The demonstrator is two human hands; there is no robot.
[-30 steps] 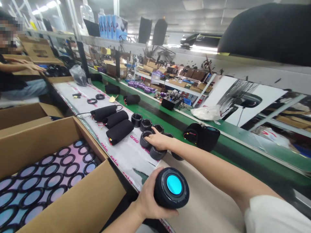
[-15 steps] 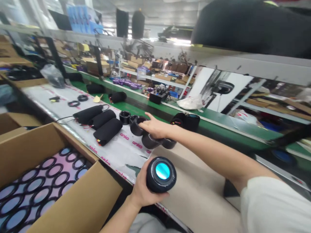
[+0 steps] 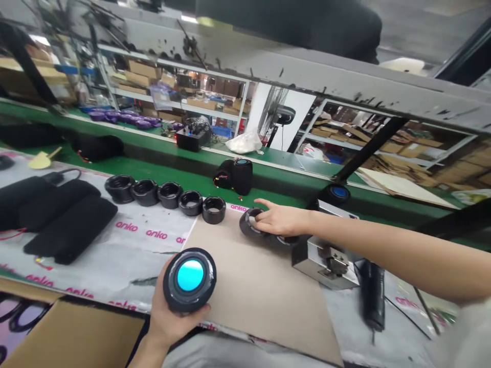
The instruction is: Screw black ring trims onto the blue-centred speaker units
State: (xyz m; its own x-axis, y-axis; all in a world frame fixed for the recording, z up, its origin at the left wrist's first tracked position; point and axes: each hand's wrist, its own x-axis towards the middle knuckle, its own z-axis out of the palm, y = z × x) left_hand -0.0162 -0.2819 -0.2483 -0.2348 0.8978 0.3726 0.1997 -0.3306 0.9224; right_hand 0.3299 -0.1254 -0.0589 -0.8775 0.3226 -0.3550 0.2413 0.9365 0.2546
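My left hand (image 3: 164, 312) is wrapped around a black cylindrical speaker (image 3: 176, 294), tilted so that its round end with a shiny blue disc faces me. Over the beige board (image 3: 245, 291), my right hand (image 3: 274, 222) grips a black plastic ring (image 3: 247, 225), fingertips inside its opening. Another black ring (image 3: 286, 240) is partly hidden beneath that hand; whether it is also held is unclear. Several more black rings stand in a row along the table's far side, the nearest being a ring (image 3: 214, 210) at the board's edge.
Black fabric-covered cylinders (image 3: 72, 225) with wires lie at left. A metal fixture (image 3: 326, 260) and a black electric screwdriver (image 3: 373, 296) are at right. Two black speakers (image 3: 241, 176) stand on the green belt (image 3: 184, 174). An open cardboard box (image 3: 88, 332) sits at lower left.
The view has swung to the right. My right hand has moved right along the table, away from the row of rings, with a ring in its fingers. My left hand still holds the speaker.
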